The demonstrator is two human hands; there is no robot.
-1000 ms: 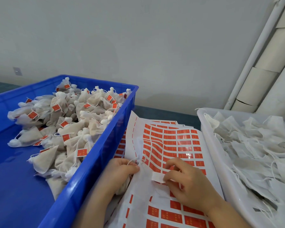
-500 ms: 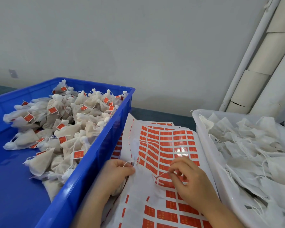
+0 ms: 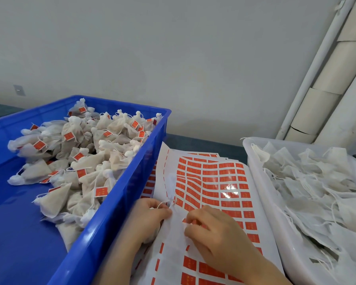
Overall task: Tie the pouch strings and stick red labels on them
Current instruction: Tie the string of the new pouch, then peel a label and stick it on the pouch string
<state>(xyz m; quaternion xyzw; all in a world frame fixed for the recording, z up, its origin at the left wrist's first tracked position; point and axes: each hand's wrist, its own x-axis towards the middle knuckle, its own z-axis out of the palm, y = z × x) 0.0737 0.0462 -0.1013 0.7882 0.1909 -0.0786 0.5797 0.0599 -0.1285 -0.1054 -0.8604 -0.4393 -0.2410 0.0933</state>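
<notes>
The print on the red labels [image 3: 226, 203] is too small to read. Their sheet [image 3: 173, 243] lies on a dark counter [image 3: 203, 144] before a grey wall [image 3: 173, 58]. A blue bin [image 3: 115, 219] holds tied, labelled pouches [image 3: 86, 161]; a white bin [image 3: 261, 194] holds untied pouches [image 3: 317, 182]. The left hand [image 3: 150, 217] grips one pouch [image 3: 152, 239] beside the blue bin and pinches its string [image 3: 164, 203]. The right hand [image 3: 214, 231] pinches a label on the sheet.

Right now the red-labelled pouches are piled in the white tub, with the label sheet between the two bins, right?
No. The head view shows the red-labelled pouches piled in the blue crate on the left, not the white tub. The label sheet does lie between the two bins.
</notes>
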